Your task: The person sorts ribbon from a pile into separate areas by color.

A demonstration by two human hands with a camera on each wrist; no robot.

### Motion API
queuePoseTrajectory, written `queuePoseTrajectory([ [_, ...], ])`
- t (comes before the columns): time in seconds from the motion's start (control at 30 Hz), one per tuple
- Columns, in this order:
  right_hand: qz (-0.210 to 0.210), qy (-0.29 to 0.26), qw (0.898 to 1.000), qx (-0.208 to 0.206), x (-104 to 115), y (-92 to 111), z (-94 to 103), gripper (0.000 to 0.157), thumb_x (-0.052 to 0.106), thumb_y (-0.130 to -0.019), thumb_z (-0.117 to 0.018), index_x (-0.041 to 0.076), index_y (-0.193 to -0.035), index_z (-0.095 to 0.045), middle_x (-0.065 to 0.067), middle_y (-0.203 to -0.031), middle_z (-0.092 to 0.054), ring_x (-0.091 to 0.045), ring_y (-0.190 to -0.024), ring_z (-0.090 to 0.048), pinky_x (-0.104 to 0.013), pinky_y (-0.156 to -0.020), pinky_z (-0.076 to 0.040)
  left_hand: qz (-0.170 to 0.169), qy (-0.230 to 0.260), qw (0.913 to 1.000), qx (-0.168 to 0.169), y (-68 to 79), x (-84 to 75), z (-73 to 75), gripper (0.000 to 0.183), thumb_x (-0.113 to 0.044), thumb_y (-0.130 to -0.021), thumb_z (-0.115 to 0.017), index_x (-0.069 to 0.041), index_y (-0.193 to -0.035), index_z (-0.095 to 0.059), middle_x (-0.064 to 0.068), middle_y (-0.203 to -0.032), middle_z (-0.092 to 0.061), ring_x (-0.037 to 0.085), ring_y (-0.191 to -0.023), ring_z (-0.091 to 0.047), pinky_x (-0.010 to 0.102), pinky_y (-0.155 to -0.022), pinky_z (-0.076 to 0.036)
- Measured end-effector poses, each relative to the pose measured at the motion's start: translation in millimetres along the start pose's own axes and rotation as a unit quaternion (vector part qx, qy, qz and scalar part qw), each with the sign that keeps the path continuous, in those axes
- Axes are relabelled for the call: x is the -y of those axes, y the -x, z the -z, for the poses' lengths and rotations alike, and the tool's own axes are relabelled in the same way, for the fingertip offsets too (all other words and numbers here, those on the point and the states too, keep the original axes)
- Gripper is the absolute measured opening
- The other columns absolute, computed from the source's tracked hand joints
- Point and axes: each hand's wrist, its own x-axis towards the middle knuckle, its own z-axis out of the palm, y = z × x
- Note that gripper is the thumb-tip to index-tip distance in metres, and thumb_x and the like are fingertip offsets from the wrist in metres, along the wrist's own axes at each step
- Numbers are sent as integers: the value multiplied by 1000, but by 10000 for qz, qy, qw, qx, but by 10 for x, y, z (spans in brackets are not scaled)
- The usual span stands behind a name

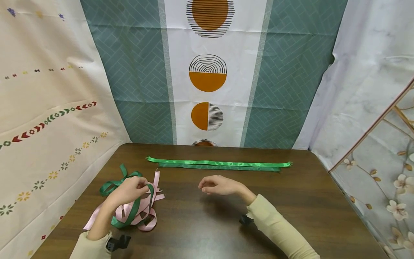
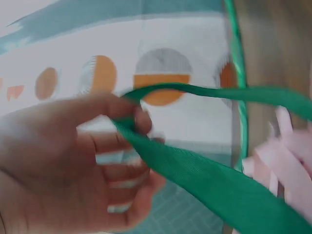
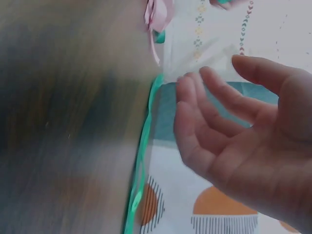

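- Table (image 1: 194, 225): smooth, wood-grain; light strips could slide if brushed.
- Two flat green ribbons (image 1: 207, 162), far side: shiny, straight; sleeve contact could skew 'em.
- Pink ribbon pile (image 2: 290, 168), L side: loopy; could drag along if green snags.
- R hand (image 1: 221, 185): nothing held, fingers loosely bent, above table.
- L hand (image 1: 124, 192), over pile: pinches dk green ribbon (image 2: 209, 180), fine-ribbed, twisted; loose pinch could drop it.

Soft, even light in the head view lays a pale sheen on the table (image 1: 197, 226), nearer and rightward of the left hand's (image 1: 127, 191) grip, and a diffuse shadow beneath the right hand (image 1: 220, 185), while the left wrist view is hazy, its gripping fingers (image 2: 100, 104) blurred.
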Motion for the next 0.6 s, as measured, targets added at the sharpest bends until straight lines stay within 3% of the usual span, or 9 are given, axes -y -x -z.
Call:
queuePoseTrajectory([
  [0.1, 266, -217, 9994, -17, 85, -10, -17, 28, 24, -100, -52, 8, -122, -59, -15, -122, -61, -33, -102, -63, -28, -86, -51, -379, 590, 9962, 508, -31, -86, 41, 26, -14, -95, -55, -8, -71, -46, -6, -63, -34, 3, -55, -32, 22, -53, -30],
  [0.2, 493, -605, 9969, -16, 184, -33, -48, 26, 23, -100, -52, 11, -123, -58, -10, -119, -62, -26, -103, -63, -32, -88, -52, -707, 1027, 9879, 921, -80, -214, 44, 26, -17, -95, -58, -8, -74, -48, -6, -65, -36, 2, -57, -34, 22, -54, -32],
  [0.43, 1041, -1491, 9830, 260, 362, -117, -152, 40, 33, -102, -48, 10, -135, -49, -6, -130, -59, -22, -123, -56, -34, -102, -46, -1379, 1263, 9733, 1327, -303, -597, -53, 19, -21, -91, -66, -10, -79, -56, -7, -67, -43, 2, -58, -40, 22, -60, -38],
  [0.5, 1148, -1725, 9781, 217, 377, -117, -169, 42, 35, -102, -47, 7, -132, -52, -5, -125, -62, -20, -120, -57, -37, -104, -44, -1445, 1382, 9686, 1480, -363, -675, -94, 16, -22, -90, -68, -10, -83, -59, -7, -70, -48, 3, -60, -43, 22, -58, -39],
  [0.6, 1152, -2240, 9677, 103, 355, -82, -169, 37, 34, -100, -50, 2, -117, -59, -1, -100, -67, -18, -100, -64, -41, -98, -47, -1464, 1514, 9636, 1648, -430, -729, -148, 13, -22, -89, -69, -11, -89, -62, -6, -75, -52, 5, -64, -45, 22, -60, -41],
])
